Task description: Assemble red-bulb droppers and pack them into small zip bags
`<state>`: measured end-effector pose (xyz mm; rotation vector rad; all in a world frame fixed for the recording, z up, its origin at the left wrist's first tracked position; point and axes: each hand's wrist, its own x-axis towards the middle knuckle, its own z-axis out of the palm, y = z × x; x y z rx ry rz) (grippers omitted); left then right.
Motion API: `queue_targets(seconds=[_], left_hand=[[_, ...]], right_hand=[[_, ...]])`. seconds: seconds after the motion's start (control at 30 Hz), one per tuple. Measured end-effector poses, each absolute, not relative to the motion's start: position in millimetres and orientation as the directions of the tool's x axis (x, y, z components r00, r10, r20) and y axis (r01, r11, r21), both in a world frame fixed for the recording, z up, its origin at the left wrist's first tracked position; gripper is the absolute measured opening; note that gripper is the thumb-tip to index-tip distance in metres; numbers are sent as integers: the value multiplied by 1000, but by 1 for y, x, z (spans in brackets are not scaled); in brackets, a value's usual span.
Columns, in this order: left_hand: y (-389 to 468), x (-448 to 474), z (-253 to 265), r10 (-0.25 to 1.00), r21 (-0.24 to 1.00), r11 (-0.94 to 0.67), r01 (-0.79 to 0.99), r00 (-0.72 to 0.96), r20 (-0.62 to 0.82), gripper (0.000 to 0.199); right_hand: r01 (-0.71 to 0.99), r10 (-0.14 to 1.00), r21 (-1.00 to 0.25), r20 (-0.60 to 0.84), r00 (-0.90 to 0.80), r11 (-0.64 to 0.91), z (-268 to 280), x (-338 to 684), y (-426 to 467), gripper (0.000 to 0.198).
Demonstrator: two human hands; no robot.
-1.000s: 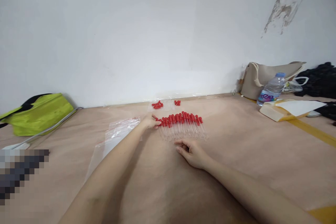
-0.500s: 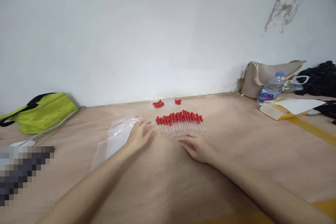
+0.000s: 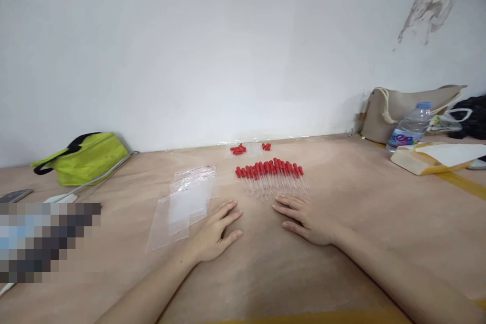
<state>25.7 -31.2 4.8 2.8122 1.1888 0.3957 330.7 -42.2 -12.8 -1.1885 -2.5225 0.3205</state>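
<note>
My left hand (image 3: 219, 233) lies on the brown-covered table with its fingers spread, holding nothing. It rests just right of a few overlapping clear zip bags (image 3: 182, 207). My right hand (image 3: 306, 220) is also flat and open, its fingertips close to the lower tips of a row of glass droppers (image 3: 269, 174). Several of these droppers lie side by side, red rubber bulbs pointing toward the wall. Behind them are a small heap of loose red rubber bulbs (image 3: 239, 149) on a clear bag and a smaller group of red bulbs (image 3: 266, 147).
A yellow-green bag (image 3: 91, 159) with a black strap and a phone (image 3: 15, 196) are at the left. To the right stand a water bottle (image 3: 408, 129), a beige bag (image 3: 374, 119) and an opened cardboard box (image 3: 410, 160). A white wall (image 3: 228, 50) closes off the back.
My left hand has moved back toward me from beside the droppers and now lies flat. The right hand's fingers have spread out. The view has turned slightly left.
</note>
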Motion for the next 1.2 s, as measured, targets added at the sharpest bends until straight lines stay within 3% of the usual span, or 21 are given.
queue_targets(seconds=[0.07,0.13,0.2,0.3,0.33,0.5,0.7,0.77,0.83,0.9,1.03,1.2], left_hand=[[-28,18,7,802,31,-549,835,516,301,44],[-21,2,6,874,-57,-246,968,247,419,54],[-11,-19,2,881,-54,93,994,-57,469,64],[3,-46,-10,883,16,399,917,-389,264,80],[6,-53,-13,896,7,406,914,-399,196,79],[8,-67,-18,961,-62,216,974,-201,188,48],[-10,-61,8,988,34,-88,996,83,130,42],[-21,-41,23,918,89,-381,920,366,151,43],[-31,-13,37,753,91,-656,749,644,134,42],[-39,18,43,626,78,-779,622,777,64,41],[-42,55,30,544,98,-832,547,837,-52,52],[-40,56,10,569,119,-814,569,822,-40,53]], right_hand=[[712,783,-334,185,-594,618,-12,332,-42,49],[716,787,-332,189,-587,614,-13,332,-41,49],[713,787,-335,200,-584,615,-13,332,-42,49],[710,784,-335,217,-581,619,-14,332,-42,49],[712,784,-332,223,-579,619,-13,332,-43,48],[716,781,-313,249,-572,624,-13,331,-43,48],[699,772,-329,308,-556,635,-17,333,-43,46],[680,763,-349,347,-546,645,-19,333,-43,45],[654,750,-371,386,-537,659,-20,333,-42,43],[629,739,-390,412,-533,672,-20,334,-43,42],[572,709,-421,458,-536,704,-18,335,-46,39],[549,729,-480,472,-495,684,-15,337,-49,32]])
